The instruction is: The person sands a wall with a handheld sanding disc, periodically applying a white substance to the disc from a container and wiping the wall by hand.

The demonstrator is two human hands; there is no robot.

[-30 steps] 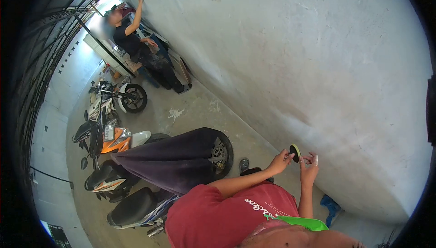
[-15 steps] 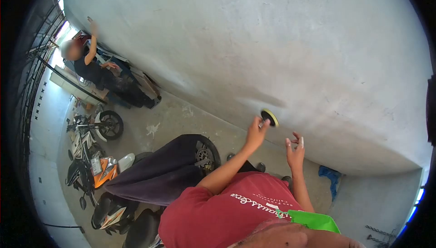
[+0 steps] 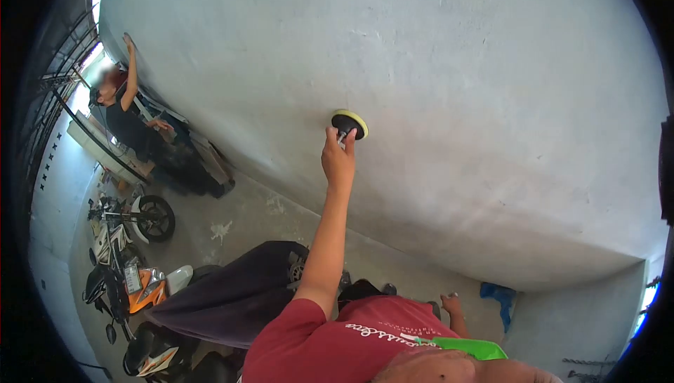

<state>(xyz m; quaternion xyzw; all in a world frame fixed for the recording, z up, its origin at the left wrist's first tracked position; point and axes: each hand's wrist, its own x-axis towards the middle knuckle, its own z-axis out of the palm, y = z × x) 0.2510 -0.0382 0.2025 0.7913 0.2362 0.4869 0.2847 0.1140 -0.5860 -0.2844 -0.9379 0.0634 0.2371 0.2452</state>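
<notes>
My left hand [image 3: 338, 162] is closed around the short stem of a round black pad [image 3: 344, 124] with a yellow rim. The arm is stretched up toward the grey wall [image 3: 449, 102], and the pad is at the wall's surface; whether it presses flat there is unclear. Low on the right, beside the red shirt [image 3: 337, 344], my right hand [image 3: 451, 304] shows small and foreshortened. Its visible fingers look apart, with nothing seen held in them.
At the far left a person [image 3: 140, 127] in dark clothes reaches one hand to the wall. Motorcycles [image 3: 144, 288] stand at lower left, one under a dark cover [image 3: 225, 292]. A blue cloth [image 3: 500, 300] lies by the right corner. Something bright green [image 3: 470, 346] hangs at my chest.
My left hand has moved up and left with the pad, to the wall. My right hand has dropped down beside the shirt. The view has shifted slightly.
</notes>
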